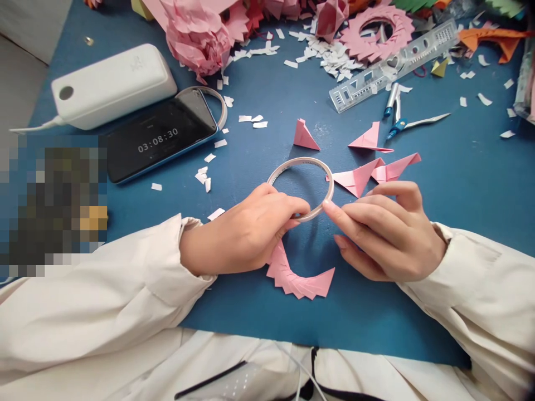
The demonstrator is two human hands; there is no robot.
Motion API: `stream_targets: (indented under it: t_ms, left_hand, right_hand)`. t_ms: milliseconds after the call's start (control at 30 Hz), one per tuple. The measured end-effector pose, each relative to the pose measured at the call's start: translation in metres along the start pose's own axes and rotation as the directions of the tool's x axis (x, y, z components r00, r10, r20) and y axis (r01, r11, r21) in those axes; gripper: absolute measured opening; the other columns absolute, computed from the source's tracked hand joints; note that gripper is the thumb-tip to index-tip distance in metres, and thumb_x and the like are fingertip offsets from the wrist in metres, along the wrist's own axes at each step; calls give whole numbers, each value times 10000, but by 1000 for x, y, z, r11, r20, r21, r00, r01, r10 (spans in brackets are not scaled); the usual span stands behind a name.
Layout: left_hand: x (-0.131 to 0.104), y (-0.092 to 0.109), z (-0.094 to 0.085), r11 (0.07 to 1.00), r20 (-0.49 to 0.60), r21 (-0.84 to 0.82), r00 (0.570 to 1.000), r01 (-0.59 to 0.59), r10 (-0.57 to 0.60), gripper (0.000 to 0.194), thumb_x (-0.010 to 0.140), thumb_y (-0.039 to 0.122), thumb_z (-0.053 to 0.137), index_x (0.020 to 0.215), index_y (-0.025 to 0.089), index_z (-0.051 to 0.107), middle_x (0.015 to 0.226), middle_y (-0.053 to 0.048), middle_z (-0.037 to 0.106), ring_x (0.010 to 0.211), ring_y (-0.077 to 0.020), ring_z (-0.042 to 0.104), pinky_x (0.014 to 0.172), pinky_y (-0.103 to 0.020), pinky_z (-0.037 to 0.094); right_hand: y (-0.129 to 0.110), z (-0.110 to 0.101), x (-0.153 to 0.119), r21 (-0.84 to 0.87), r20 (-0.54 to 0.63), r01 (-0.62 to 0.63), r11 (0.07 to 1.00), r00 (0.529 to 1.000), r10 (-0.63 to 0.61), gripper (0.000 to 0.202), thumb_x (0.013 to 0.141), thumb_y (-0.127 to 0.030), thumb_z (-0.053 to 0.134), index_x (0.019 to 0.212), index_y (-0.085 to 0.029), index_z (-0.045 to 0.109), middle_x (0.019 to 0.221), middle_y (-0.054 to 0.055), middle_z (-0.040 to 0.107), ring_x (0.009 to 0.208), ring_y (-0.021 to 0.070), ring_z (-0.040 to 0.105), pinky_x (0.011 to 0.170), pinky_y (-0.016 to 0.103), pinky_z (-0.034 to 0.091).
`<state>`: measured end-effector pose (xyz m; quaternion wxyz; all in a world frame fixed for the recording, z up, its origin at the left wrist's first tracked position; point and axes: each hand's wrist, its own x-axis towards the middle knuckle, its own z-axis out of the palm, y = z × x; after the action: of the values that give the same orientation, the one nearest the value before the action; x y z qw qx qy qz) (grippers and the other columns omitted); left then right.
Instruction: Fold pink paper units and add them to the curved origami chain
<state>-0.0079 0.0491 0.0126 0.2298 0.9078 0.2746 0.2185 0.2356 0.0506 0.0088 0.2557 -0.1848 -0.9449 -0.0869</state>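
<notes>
A narrow roll of tape (330, 186), nearly used up to a thin ring, stands tilted above the table. My left hand (248, 231) pinches its lower edge between thumb and fingers. The index fingertip of my right hand (384, 236) touches the roll's right side; its thumb is apart, and nothing shows between them. Below the roll lies a curved chain of overlapping folded pink paper pieces (298, 284), its upper end partly hidden by my left hand. Beyond my right hand sit several loose folded pink pieces, among them a folded paper piece (306, 135).
At left are a phone (161, 136), a white power bank (112, 86) and another tape ring (223, 111). A clear ruler (393, 65), a blue-handled cutting tool (397, 125), a pink paper wreath (353, 36), crumpled pink paper (200, 42) and white scraps (334, 58) lie farther back.
</notes>
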Motion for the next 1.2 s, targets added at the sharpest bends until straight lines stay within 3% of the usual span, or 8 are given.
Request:
stream_targets:
  t_ms: [167,333,533,700,833,967,1200]
  left_hand:
    - [2,1,2,998,1,54,1000,17,-17,207,957,117,390,1094,101,544,796,-43,630,677,-149,513,735,-309,433]
    - [4,3,4,999,-62,-11,998,30,-31,135,962,139,433,970,141,567,674,18,581,612,-124,480,689,-267,405]
    - [5,5,6,999,-77,5,996,38,-38,140,958,147,427,929,164,563,670,21,594,588,-121,478,675,-275,393]
    - [5,6,6,998,-54,26,996,66,-64,164,960,148,415,941,134,578,669,11,569,601,-133,470,681,-273,394]
    - [5,7,5,999,-62,21,997,41,-39,164,949,151,432,927,126,592,619,22,524,561,-135,419,621,-262,371]
    - [4,9,7,1000,-83,20,997,12,-10,153,941,151,445,925,141,596,575,36,513,520,-129,387,582,-264,349]
    - [6,9,10,999,-137,39,990,16,-10,166,928,149,462,840,170,602,544,42,491,493,-120,375,564,-262,330]
  right_hand:
    - [-6,2,-2,2,-109,31,1000,994,-31,174,871,-130,530,997,-150,647,760,3,625,671,130,558,713,366,445]
    - [-6,3,2,-139,-52,-125,982,992,118,384,831,-138,595,1190,-5,558,792,48,627,665,161,546,701,377,420]
    - [-4,1,3,-57,12,0,998,1000,1,329,848,-167,566,1141,-19,590,750,33,614,615,142,518,724,372,434]
    - [-5,-2,2,12,-5,74,997,997,-74,191,858,-127,537,1013,-126,649,696,-13,612,627,119,557,671,342,459]
    - [-10,-8,-1,12,-102,2,1000,995,-1,157,870,-125,551,975,-140,667,657,-24,591,578,106,560,648,336,433]
    - [-11,-12,0,16,-129,-54,998,990,55,109,889,-135,579,965,-141,657,642,-36,589,558,96,568,636,328,416]
    - [-6,-2,7,-95,-130,-36,995,991,23,222,792,-132,729,1002,-140,655,700,-37,618,568,90,552,634,325,414]
